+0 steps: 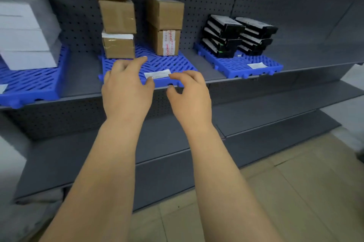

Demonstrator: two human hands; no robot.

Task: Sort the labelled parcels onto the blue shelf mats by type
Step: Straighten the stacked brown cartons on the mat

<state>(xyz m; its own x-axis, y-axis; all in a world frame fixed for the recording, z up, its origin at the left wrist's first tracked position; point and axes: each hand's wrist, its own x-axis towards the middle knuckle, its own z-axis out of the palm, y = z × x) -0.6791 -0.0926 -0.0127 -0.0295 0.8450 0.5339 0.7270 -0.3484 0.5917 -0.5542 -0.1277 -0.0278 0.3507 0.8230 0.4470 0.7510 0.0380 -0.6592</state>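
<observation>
Middle blue mat point(157, 64): two stacks of brown cartons point(118, 25) at its rear. Left hand point(126, 86) and right hand point(189, 92) at its front edge, fingers relaxed, holding nothing. Risk: nudging mat could topple taller stack.

Two bare forearms reach in from the bottom edge, each ending in a bare hand: the left hand point(126, 88) and the right hand point(190, 94). No sleeves, gloves, rings, watches or bracelets show on either arm. The fingernails are short and look pale, without obvious polish.
</observation>
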